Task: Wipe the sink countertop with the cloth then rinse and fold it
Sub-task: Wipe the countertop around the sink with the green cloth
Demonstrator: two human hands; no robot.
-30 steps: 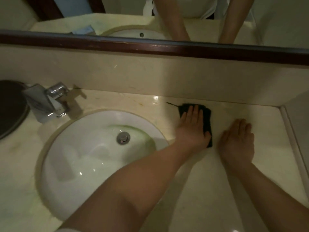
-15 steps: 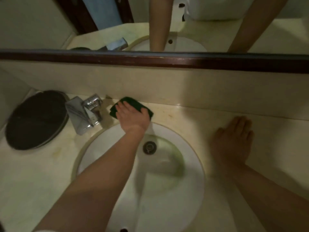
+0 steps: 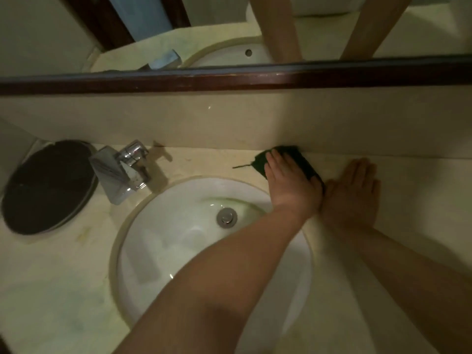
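You're mid-wipe: left grip, spread flat, presses the cloth behind the sink, right grip flat beside it; rinse and fold remain.

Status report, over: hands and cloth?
Left hand flat, pressing cloth on countertop by backsplash. Right hand flat on countertop, right beside it. Faucet well clear to the left.

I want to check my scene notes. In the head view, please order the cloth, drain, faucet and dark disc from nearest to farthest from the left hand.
1. Cloth, pressed under the left hand.
2. Drain, lower left of the hand.
3. Faucet, farther left.
4. Dark disc, at the far left.
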